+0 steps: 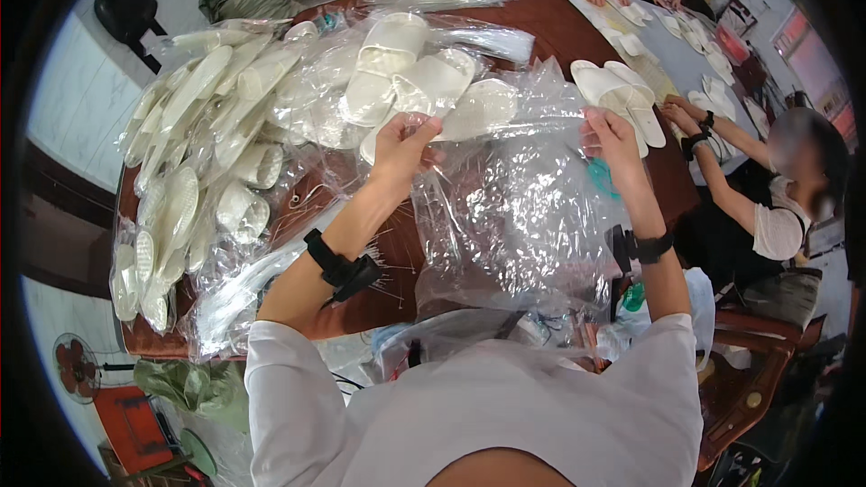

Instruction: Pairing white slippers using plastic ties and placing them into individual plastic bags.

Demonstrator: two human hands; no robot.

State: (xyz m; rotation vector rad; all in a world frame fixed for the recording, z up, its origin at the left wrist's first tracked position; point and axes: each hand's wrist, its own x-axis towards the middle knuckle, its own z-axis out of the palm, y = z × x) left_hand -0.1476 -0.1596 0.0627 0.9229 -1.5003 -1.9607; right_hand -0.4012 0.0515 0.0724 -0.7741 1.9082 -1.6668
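Observation:
A large clear plastic bag (514, 225) hangs spread between my two hands, over the table edge in front of me. My left hand (408, 144) pinches its upper left side between thumb and fingers. Its upper right side is gripped by my right hand (611, 137), fingers curled. Just beyond my left hand lie several loose white slippers (435, 81), some resting on plastic film. A pair of white slippers (615, 90) sits right beyond my right hand. Whether anything is inside the bag is hard to tell through the glare.
Bagged white slippers (194, 117) are heaped along the left of the brown table (392, 261). A bundle of thin clear strips (239, 307) lies nearer me. Co-workers' hands (690, 117) handle slippers at the right and far side. A fan (74, 361) stands lower left.

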